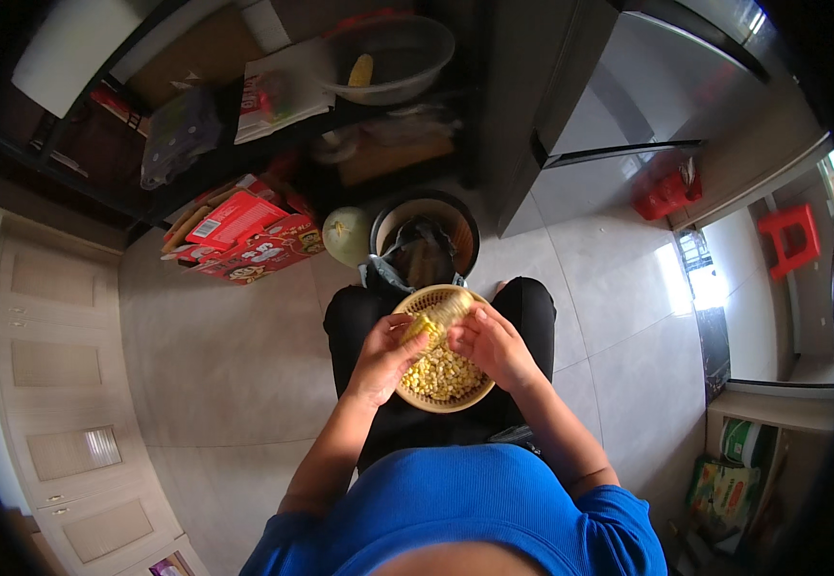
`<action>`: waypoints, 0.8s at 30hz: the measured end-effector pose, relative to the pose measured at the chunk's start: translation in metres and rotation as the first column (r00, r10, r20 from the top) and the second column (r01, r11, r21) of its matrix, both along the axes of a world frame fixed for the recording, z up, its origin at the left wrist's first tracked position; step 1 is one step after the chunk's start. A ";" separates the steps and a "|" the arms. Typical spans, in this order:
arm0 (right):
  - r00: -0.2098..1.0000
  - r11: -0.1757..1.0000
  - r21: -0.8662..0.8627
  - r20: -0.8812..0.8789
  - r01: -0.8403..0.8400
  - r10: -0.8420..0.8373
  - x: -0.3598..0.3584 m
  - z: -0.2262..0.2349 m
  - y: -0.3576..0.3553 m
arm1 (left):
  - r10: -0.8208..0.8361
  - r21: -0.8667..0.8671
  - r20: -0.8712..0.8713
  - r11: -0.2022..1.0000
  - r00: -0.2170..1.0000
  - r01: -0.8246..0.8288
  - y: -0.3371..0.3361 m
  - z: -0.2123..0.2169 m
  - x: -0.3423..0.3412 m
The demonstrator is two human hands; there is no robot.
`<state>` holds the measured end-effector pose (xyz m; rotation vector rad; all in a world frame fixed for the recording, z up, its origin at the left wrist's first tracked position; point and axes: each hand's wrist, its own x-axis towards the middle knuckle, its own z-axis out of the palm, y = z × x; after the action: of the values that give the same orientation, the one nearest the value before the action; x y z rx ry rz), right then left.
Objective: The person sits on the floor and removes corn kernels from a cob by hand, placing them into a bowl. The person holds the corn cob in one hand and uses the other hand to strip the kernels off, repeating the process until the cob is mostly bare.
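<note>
The left hand (pixel 385 357) grips the corn (pixel 426 328) above the basket (pixel 479 392), likely so bits (pixel 441 376) land inside. The right hand (pixel 492 348) is by its 2 o'clock end; I can't tell its grip.

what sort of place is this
Probably a home kitchen or a room beside one: there's a tall, glossy grey refrigerator, a clear round plastic bowl holding a yellow corn cob, and a round tan basket of yellow corn kernels.

Blue top (pixel 475 485), fine ribbing, scooped neckline (pixel 494 534) near side. Short sleeves (pixel 622 530), same blue. Forearms (pixel 329 449), left hand (pixel 385 357), right hand (pixel 497 348) all bare. Black trousers (pixel 535 322) on far side.
</note>
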<state>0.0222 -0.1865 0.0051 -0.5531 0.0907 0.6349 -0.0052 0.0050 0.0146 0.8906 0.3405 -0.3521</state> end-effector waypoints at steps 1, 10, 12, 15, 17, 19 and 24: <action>0.997 0.994 -0.113 0.080 -0.007 0.016 -0.001 0.002 0.000 | -0.068 0.001 0.024 0.998 0.997 0.068 -0.003 0.008 -0.002; 0.554 0.484 -0.621 0.779 0.617 0.293 -0.006 0.047 0.007 | -0.145 0.324 0.302 0.945 0.942 0.042 -0.010 0.017 -0.011; 0.494 0.438 -0.587 0.809 0.680 0.319 -0.005 0.063 0.014 | -0.185 0.444 0.346 0.896 0.920 0.014 -0.011 0.018 -0.011; 0.400 0.403 -0.543 0.830 0.737 0.388 -0.002 0.069 0.013 | -0.203 0.556 0.468 0.824 0.860 -0.108 -0.014 0.021 -0.009; 0.453 0.434 -0.599 0.798 0.673 0.398 -0.001 0.075 0.014 | -0.221 0.594 0.483 0.794 0.847 -0.131 -0.014 0.022 -0.009; 0.462 0.462 -0.622 0.781 0.632 0.420 0.003 0.076 0.013 | -0.238 0.612 0.484 0.780 0.842 -0.132 -0.013 0.023 -0.008; 0.458 0.478 -0.652 0.756 0.588 0.468 0.016 0.083 0.007 | -0.284 0.572 0.411 0.820 0.866 -0.002 -0.013 0.032 -0.010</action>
<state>0.0379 -0.1796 0.0878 -1.9285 -0.6556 0.0227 -0.0152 -0.0076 0.0465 1.5541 -0.1095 -0.1546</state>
